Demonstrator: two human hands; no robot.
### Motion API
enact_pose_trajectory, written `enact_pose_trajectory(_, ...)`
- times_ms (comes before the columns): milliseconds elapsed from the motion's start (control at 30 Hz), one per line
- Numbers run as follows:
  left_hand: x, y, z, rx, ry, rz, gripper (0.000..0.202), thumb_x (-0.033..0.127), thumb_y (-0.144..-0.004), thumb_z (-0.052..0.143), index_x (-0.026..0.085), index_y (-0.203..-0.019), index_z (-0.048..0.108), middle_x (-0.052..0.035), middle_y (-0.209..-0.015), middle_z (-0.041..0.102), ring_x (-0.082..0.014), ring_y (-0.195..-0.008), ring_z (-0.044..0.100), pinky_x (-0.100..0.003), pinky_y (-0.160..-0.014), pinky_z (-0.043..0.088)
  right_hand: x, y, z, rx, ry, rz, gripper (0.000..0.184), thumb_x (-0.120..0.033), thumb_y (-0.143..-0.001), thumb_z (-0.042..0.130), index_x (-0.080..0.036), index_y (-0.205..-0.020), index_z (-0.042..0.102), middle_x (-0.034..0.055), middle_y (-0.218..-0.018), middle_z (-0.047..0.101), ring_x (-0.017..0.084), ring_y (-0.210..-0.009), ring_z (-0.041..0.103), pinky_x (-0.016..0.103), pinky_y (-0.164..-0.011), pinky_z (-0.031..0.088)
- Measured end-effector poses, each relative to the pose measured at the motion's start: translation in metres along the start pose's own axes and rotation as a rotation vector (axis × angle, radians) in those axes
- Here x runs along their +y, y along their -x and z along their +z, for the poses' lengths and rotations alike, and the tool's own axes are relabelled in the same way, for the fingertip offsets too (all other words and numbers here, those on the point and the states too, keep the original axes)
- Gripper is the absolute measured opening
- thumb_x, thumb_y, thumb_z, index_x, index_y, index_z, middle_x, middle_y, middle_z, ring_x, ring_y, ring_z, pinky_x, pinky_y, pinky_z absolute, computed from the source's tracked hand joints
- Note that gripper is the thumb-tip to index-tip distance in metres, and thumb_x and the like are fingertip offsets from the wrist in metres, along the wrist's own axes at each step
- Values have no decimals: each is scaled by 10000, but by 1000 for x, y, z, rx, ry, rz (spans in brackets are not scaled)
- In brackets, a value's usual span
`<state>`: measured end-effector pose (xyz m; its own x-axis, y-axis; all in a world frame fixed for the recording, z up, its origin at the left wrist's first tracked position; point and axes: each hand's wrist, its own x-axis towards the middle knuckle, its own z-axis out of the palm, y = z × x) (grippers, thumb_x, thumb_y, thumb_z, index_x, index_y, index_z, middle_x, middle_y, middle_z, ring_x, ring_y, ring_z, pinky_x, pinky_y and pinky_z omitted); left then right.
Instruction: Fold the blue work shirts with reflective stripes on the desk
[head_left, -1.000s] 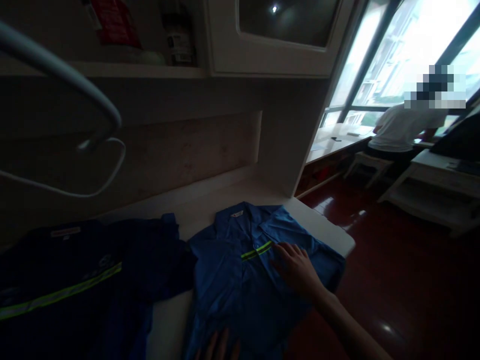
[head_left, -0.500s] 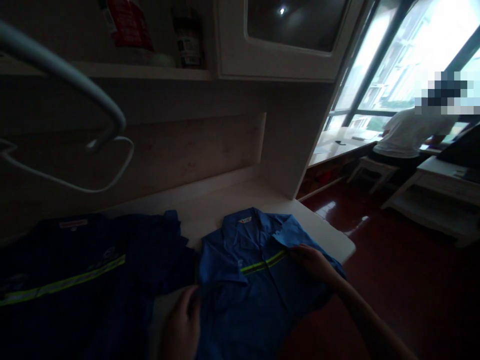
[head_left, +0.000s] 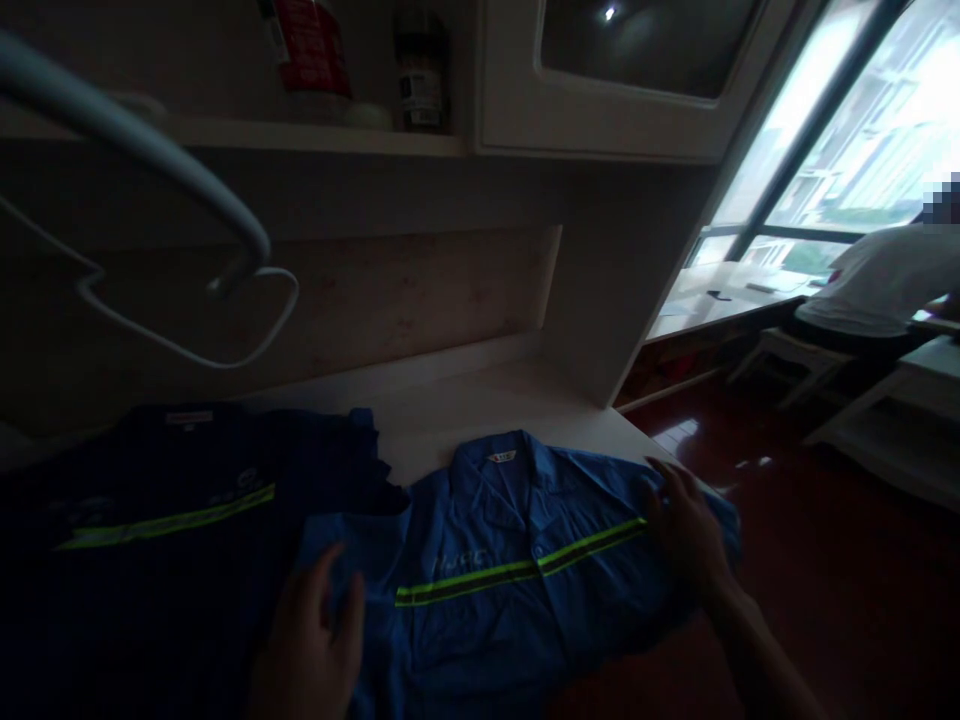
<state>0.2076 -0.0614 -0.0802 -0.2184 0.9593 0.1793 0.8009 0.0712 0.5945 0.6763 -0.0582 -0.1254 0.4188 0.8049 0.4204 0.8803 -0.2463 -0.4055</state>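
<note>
A blue work shirt (head_left: 480, 640) with a collar, a white neck label and a yellow-green reflective stripe lies face up, its sleeves out to both sides. My left hand (head_left: 311, 630) is at the sleeve on the left, thumb and fingers apart, with nothing visible between them. Over the other sleeve, near the stripe's right end, my right hand (head_left: 686, 525) has its fingers loosely spread. Whether its fingertips touch the cloth is hard to see. To the left lies a darker navy shirt (head_left: 172, 600) with a similar stripe.
Both shirts lie on a white counter (head_left: 480, 400) beneath a shelf (head_left: 300, 135) holding a red-labelled container (head_left: 311, 50) and a dark jar (head_left: 421, 85). A white curved tube (head_left: 150, 150) juts in at upper left. A person in white (head_left: 870, 280) sits by the window.
The blue shirt's sleeves have gone from folded across the front to spread outward. My left hand has moved left and my right hand right, with fingers loosened. The view has turned slightly left.
</note>
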Motion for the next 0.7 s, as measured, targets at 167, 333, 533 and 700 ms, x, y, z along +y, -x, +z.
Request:
enact_pose_trajectory(167, 21, -32, 59, -296, 124, 153, 514, 475, -891, 448, 151, -1269, 575, -136, -1249, 627, -233, -1099, 631, -361, -980, 489, -42, -50, 65, -429, -1, -85, 612, -411, -942, 427, -139, -1482, 329, 210, -1423, 469, 308, -1085, 628, 427, -897, 496)
enact_pose_trajectory(333, 2, -41, 86, -450, -31, 108, 587, 311, -815, 589, 163, -1377, 506, -125, -1410, 552, -223, -1297, 519, -326, -1094, 391, -47, -64, 83, -660, 142, -296, 344, -244, -942, 388, -123, -1109, 663, 173, -1109, 673, 263, -1037, 648, 352, -913, 472)
enact_pose_trajectory(533, 1, 22, 34, -244, 139, 113, 271, 374, -894, 498, 267, -931, 744, -59, -954, 745, -201, -919, 693, -282, -845, 535, -43, -14, 48, -226, 14, -538, 345, -367, -933, 391, -257, -946, 718, 94, -1086, 689, 279, -1000, 636, 450, -906, 488)
enact_pose_trajectory(700, -43, 69, -66, 183, 214, -141, 363, 578, -862, 510, 290, -914, 724, -19, -841, 737, -182, -703, 694, -246, -566, 553, -69, 16, 11, -18, -200, -523, 346, -537, -887, 460, -266, -932, 668, 103, -1037, 705, 337, -1082, 625, 500, -868, 516)
